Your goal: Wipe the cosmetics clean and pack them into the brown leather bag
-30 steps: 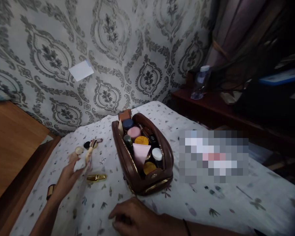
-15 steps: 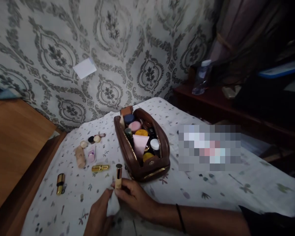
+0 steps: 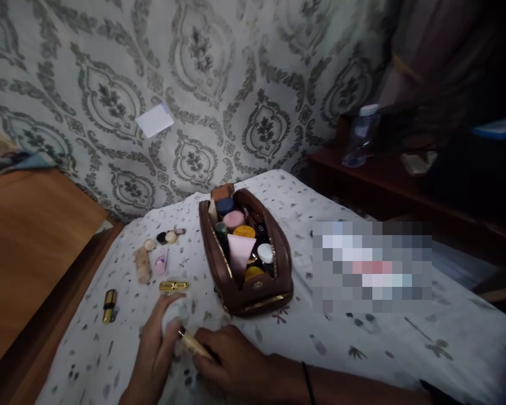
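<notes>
My left hand (image 3: 154, 343) is closed around a white wipe or tissue (image 3: 171, 314). In my right hand (image 3: 231, 357) is a small beige cosmetic tube (image 3: 194, 343), tilted, with one end against or right by the white wipe. Its dark cap end is partly hidden by my fingers. Just beyond both hands stands an unzipped brown makeup bag (image 3: 211, 253), packed with jars and tubes, a pink tube (image 3: 240, 250) among them. A gold lipstick-like tube (image 3: 174, 286) lies just past my left hand.
On the patterned sheet (image 3: 341, 349) at left lie a black and gold tube (image 3: 109, 306), a beige bottle (image 3: 142, 265), a small pink tube (image 3: 161, 261) and small round pots (image 3: 171, 237). A water bottle (image 3: 362, 135) stands on the dark red table (image 3: 329, 163). A blurred patch covers something at right.
The beige tube has gone from upright to tilted, its end brought to the white wipe. My left hand has moved up and left with the wipe. The view has shifted slightly.
</notes>
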A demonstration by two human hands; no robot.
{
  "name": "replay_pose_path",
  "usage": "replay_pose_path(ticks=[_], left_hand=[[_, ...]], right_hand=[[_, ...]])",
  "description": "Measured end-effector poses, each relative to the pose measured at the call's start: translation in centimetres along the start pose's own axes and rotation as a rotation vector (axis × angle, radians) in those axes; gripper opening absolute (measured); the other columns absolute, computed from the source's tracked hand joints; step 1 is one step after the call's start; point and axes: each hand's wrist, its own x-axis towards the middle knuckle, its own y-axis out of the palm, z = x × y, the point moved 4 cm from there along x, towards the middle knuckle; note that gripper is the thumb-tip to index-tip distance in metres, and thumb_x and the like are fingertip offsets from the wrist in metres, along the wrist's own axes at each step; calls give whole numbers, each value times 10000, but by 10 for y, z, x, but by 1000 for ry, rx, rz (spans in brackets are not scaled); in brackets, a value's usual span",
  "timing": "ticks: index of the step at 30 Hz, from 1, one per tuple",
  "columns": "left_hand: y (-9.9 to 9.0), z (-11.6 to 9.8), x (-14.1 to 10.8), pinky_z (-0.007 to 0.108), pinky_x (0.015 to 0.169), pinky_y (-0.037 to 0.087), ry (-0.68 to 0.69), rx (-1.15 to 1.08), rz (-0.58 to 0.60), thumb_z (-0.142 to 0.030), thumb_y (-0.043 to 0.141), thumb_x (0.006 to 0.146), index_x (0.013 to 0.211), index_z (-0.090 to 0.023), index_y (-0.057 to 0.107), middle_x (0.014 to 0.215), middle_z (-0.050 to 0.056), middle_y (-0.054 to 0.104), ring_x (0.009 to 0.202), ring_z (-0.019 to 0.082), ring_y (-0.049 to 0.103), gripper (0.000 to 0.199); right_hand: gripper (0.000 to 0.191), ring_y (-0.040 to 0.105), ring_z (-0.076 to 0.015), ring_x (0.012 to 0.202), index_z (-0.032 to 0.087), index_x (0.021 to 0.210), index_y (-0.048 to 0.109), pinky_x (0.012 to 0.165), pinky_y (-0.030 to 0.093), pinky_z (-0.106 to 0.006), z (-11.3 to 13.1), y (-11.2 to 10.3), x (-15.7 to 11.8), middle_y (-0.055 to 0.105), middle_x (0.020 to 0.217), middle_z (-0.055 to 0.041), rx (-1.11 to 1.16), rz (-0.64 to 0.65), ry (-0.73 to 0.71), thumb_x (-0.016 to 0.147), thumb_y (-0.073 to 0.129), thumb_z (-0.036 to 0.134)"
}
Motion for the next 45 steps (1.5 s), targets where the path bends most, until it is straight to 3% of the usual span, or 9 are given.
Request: replay_pose_path(ticks=[6, 11, 17, 21, 26, 32, 36, 40, 45], left_hand=[[3, -19, -2, 252, 636, 456, -37, -11, 143, -512, 481, 934, 749, -213, 540, 666, -13, 566, 643, 158, 544, 357], [-2, -17, -5, 243, 651, 409, -197, -251, 169, -576, 440, 940, 683, -211, 436, 664, -27, 469, 662, 145, 461, 446], [3, 9, -23, 267, 621, 448, -604, -425, -179, -744, 566, 775, 713, -203, 579, 652, 3, 555, 692, 190, 555, 545], [14, 18, -33, 301, 636, 507, -791, -547, -307, -820, 520, 740, 871, -180, 664, 761, 47, 675, 764, 227, 651, 669], [20, 28, -42, 349, 945, 528, -545, -354, -322, -620, 393, 936, 1079, -220, 682, 1146, 104, 725, 1170, 245, 642, 514], [31, 14, -49, 393, 1063, 484, -434, -424, -214, -594, 436, 932, 1058, -220, 668, 1139, 104, 718, 1207, 254, 615, 457], [34, -14, -42, 378, 1046, 493, -308, -546, -2, -558, 550, 904, 1085, -203, 651, 1092, 93, 713, 1100, 233, 651, 411], [30, -11, -40, 349, 982, 525, -276, -487, 71, -535, 562, 906, 1107, -194, 656, 1048, 78, 717, 1053, 233, 662, 407], [20, -10, -23, 327, 840, 559, -112, -325, 58, -484, 511, 942, 1109, -217, 629, 924, 45, 708, 923, 227, 675, 337]], right_hand=[[112, 436, -106, 554, 165, 778, 605, 548, 277, -236, -3, 11, -1, 584, 646, 11, -85, 60, -35, 857, 551, 224], [168, 557, -141, 641, 170, 917, 630, 620, 343, -250, -9, 19, -2, 674, 757, -26, -119, 58, -151, 934, 500, 276], [277, 632, -181, 750, 166, 1026, 647, 689, 414, -274, -9, 20, -2, 709, 845, -72, -99, 77, -180, 991, 431, 336], [301, 639, -173, 791, 191, 1079, 652, 721, 440, -266, -7, 17, 0, 708, 894, -55, -2, 93, -155, 1006, 422, 369], [345, 589, -156, 729, 173, 868, 626, 684, 414, -255, -8, 15, 2, 657, 792, -29, 19, 88, -76, 1005, 418, 412], [338, 563, -150, 690, 159, 798, 607, 649, 402, -247, -9, 17, 2, 647, 748, -31, 45, 43, -49, 998, 440, 375], [261, 581, -157, 707, 143, 772, 650, 665, 421, -249, -12, 19, 2, 685, 766, -52, -87, -42, -14, 958, 493, 236], [183, 636, -178, 747, 145, 806, 700, 682, 441, -261, -7, 14, -1, 723, 814, -65, -290, -1, -11, 905, 578, 239], [159, 641, -138, 683, 176, 836, 696, 670, 452, -238, 33, -41, -24, 715, 769, -21, -381, -169, -214, 925, 575, 225]])
